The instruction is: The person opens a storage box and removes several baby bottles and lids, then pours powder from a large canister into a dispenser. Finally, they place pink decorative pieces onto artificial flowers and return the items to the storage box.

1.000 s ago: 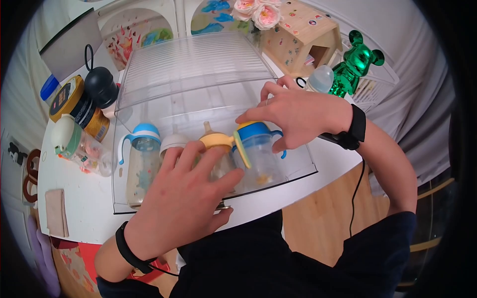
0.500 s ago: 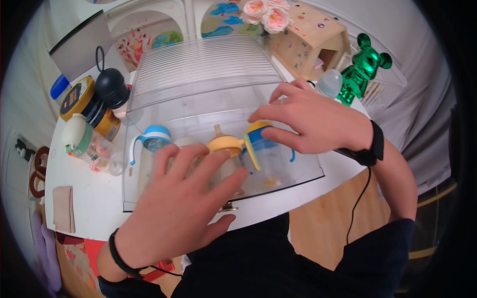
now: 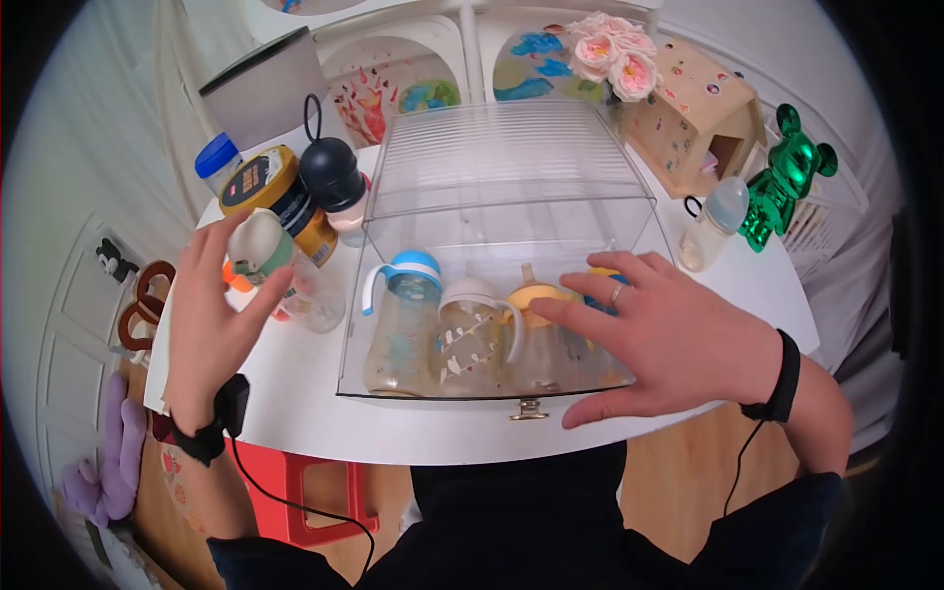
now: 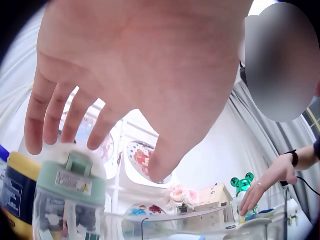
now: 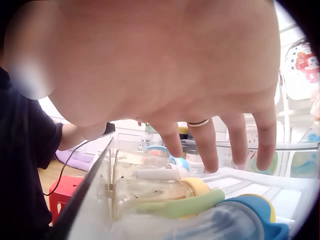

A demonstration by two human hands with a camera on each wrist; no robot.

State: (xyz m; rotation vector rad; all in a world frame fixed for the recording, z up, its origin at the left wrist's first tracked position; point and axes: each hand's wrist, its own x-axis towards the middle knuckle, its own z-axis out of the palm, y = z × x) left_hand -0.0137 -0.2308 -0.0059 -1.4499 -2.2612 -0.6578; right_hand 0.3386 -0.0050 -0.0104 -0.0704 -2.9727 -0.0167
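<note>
My left hand (image 3: 208, 315) is at the table's left, fingers spread around the side of a straw cup (image 3: 258, 241) with a cream lid and green collar. In the left wrist view its straight fingers hang right above and behind that cup's lid (image 4: 75, 170). My right hand (image 3: 683, 339) hovers palm down, fingers apart, over the right end of a clear box (image 3: 433, 218). Inside lie a blue-capped bottle (image 3: 401, 339), a white-capped one (image 3: 467, 339), a yellow-collared one (image 3: 536, 339) and a blue-and-yellow-topped bottle (image 5: 250, 215), partly hidden by my right hand in the head view.
The ribbed lid (image 3: 506, 147) stands raised behind the box, a metal latch (image 3: 528, 410) at its front. Behind the cup are a black-topped bottle (image 3: 331, 172) and a yellow-black tub (image 3: 285, 192). A small bottle (image 3: 710, 231) and green bear figure (image 3: 784, 182) stand right.
My left hand has left the bottles in the box and moved left to the straw cup. My right hand has come off the blue-topped bottle's cap. The head view has shifted left.
</note>
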